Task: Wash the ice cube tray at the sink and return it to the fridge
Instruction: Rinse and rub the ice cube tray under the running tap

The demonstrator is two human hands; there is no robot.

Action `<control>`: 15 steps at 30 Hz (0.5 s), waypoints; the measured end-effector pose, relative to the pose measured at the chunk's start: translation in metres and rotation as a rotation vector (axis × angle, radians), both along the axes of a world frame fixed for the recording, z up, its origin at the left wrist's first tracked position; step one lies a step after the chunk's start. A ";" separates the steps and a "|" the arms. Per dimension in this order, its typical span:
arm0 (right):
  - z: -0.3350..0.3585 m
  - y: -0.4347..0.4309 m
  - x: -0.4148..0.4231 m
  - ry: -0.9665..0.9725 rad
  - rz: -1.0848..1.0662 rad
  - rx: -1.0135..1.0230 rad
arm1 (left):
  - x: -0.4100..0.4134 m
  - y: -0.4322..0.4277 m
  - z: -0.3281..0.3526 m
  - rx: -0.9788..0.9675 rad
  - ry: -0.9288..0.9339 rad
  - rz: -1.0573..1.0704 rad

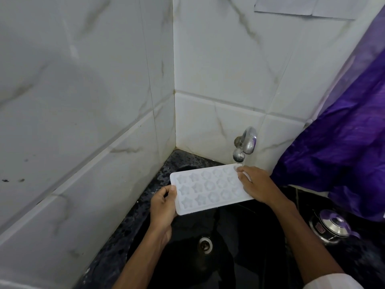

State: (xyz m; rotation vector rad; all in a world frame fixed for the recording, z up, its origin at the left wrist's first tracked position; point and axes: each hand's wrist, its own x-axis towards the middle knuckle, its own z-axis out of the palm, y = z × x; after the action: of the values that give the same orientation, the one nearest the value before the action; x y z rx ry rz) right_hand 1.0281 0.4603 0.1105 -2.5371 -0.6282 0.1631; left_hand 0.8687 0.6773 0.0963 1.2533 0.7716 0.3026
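White ice cube tray (210,189), moulds up, held over the black sink (229,257), its 1 o'clock corner just under the tap (246,143), ends pinched by curled fingers (242,171) of left hand (163,205) at 9 and right hand (256,184) at 3 o'clock; rinsing step judged in hand, tilting beneath that tap needed next.

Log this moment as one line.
white plastic ice cube tray: cavities up, over black sink, corner below chrome wall tap | left hand: grips left end | right hand: grips right end
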 end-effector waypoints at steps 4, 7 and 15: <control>0.002 0.000 0.000 0.028 -0.016 0.091 | 0.004 -0.002 0.002 -0.012 -0.001 0.020; 0.004 -0.001 -0.004 0.046 -0.105 0.226 | 0.007 -0.002 0.004 -0.039 -0.007 0.041; 0.001 -0.007 -0.011 -0.025 -0.165 0.186 | 0.011 -0.008 0.009 -0.039 -0.021 0.048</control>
State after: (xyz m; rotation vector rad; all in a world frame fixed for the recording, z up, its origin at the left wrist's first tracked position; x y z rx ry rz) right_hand 1.0170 0.4536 0.1119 -2.4004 -0.4199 0.0141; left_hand 0.8800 0.6693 0.1056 1.1944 0.7873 0.3378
